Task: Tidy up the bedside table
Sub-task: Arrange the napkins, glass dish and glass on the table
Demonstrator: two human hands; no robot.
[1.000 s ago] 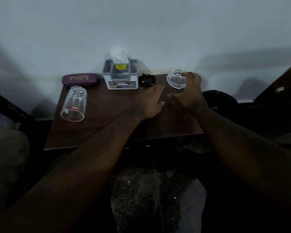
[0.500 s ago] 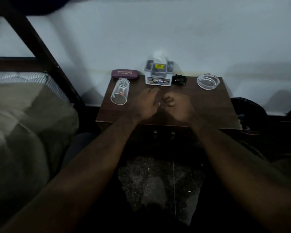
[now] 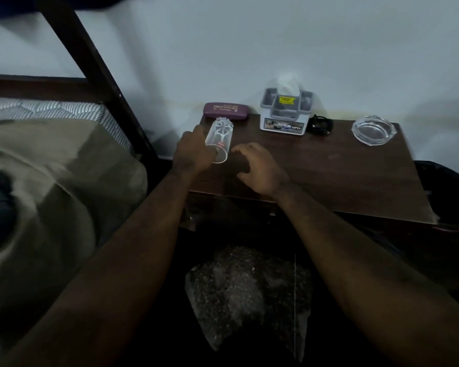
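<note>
A clear drinking glass (image 3: 220, 137) lies on its side at the left of the dark wooden bedside table (image 3: 355, 176). My left hand (image 3: 194, 152) is against the glass's left side, fingers curled around it. My right hand (image 3: 260, 168) hovers just right of the glass, fingers spread and holding nothing. Along the back edge sit a maroon spectacle case (image 3: 225, 110), a white tissue holder (image 3: 285, 112), a coiled black cable (image 3: 321, 125) and a glass ashtray (image 3: 373, 130).
A bed with a tan blanket (image 3: 51, 194) and a dark wooden post (image 3: 96, 72) stands at the left. A white wall (image 3: 249, 35) runs behind the table. A dark bag (image 3: 443, 186) sits right of the table. Speckled floor (image 3: 247, 292) lies below.
Both hands moved left from the table's middle toward the lying glass; my left hand now touches it. Earlier my right hand let go of the ashtray. The view shifted left.
</note>
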